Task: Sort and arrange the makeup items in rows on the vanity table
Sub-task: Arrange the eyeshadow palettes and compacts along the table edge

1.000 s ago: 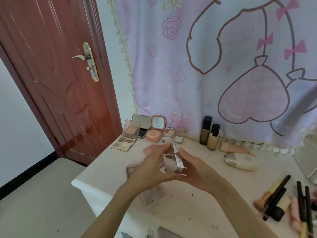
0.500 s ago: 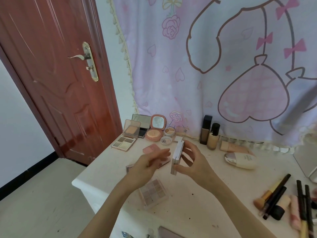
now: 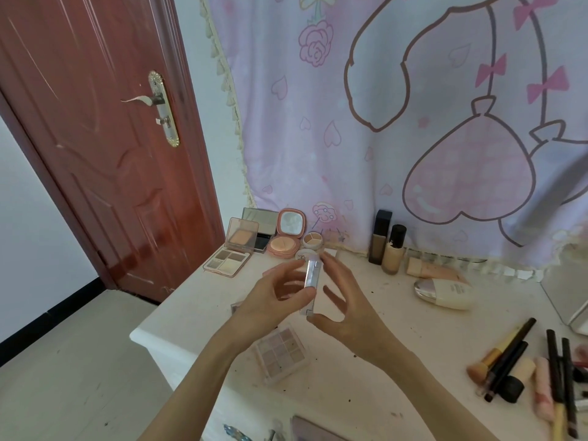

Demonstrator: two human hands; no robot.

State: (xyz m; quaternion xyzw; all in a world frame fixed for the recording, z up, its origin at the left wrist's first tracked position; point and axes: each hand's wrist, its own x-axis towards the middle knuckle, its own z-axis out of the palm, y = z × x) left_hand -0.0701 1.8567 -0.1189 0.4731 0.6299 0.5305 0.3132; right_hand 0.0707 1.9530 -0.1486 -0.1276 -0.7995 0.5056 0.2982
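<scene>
Pale lilac and grey squares fill the nine-pan eyeshadow palette (image 3: 281, 351) that lies open on the white vanity table (image 3: 366, 396), at 6 o'clock from the hands. Above it both hands are raised over the table. The right hand (image 3: 345, 316) holds a slim silver compact case (image 3: 311, 283) standing on its edge, the thumb under its near end and the long fingers spread behind it. The left hand (image 3: 276, 296) touches the case from 9 o'clock with thumb and fingertips, its fingers only loosely bent; whether it really pinches the case I cannot tell. At 4 o'clock, near the table's right edge, makeup brushes (image 3: 502, 354) and dark pencils (image 3: 563, 386) lie close together. At 2 o'clock a cream tube (image 3: 444, 293) lies on its side. Farther back, at 1 o'clock, two foundation bottles (image 3: 386, 246) stand upright beside each other. At 11 o'clock an open four-pan palette (image 3: 229, 261) and a round pink powder compact (image 3: 284, 237) with mirror lid up are just before the pink curtain (image 3: 413, 122).
</scene>
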